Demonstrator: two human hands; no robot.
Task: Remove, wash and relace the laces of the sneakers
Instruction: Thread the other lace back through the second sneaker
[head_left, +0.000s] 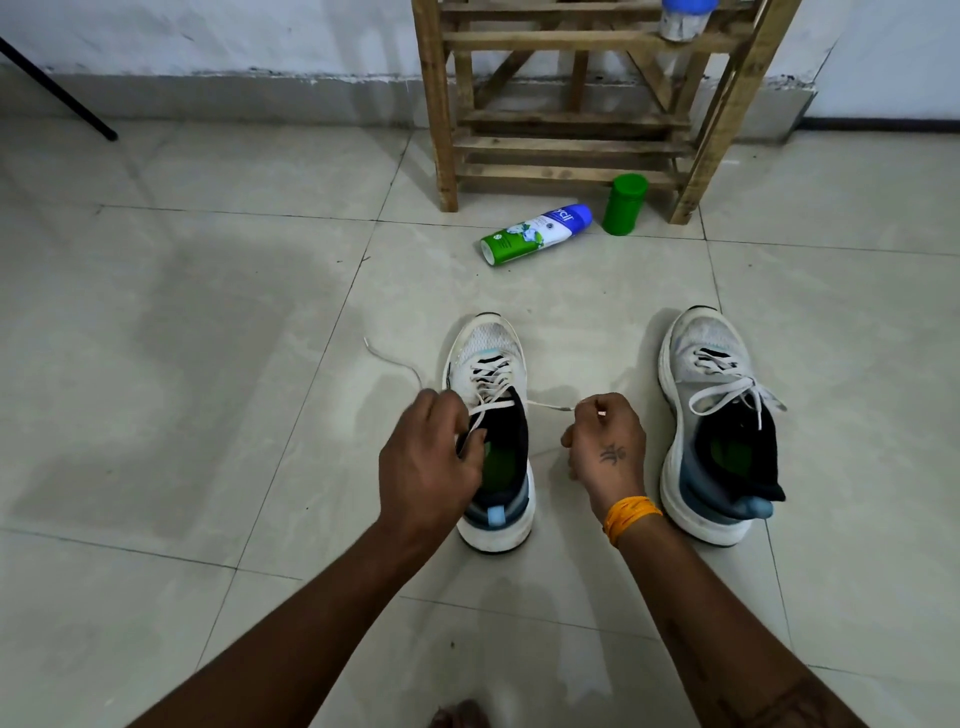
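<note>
Tiled floor (208, 312): unlacing the left sneaker (491, 364).
Left hand (426, 462) fingers and right hand (605, 441) fingers each pinch its white lace (550, 406) ends.

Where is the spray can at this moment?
In the head view, the spray can lies on its side on the floor, beyond the sneakers, just left of the green cap by the wooden rack.

We see a floor (208, 364) of big pale tiles. Two white and blue shoes stand on it side by side, toes pointing away: the left shoe (491, 441) and the right shoe (719, 431). Farther off, a spray can (535, 234) lies on its side. Just beside it a green jar (625, 203) stands upright. A wooden rack (582, 104) stands behind them, by the wall.
</note>
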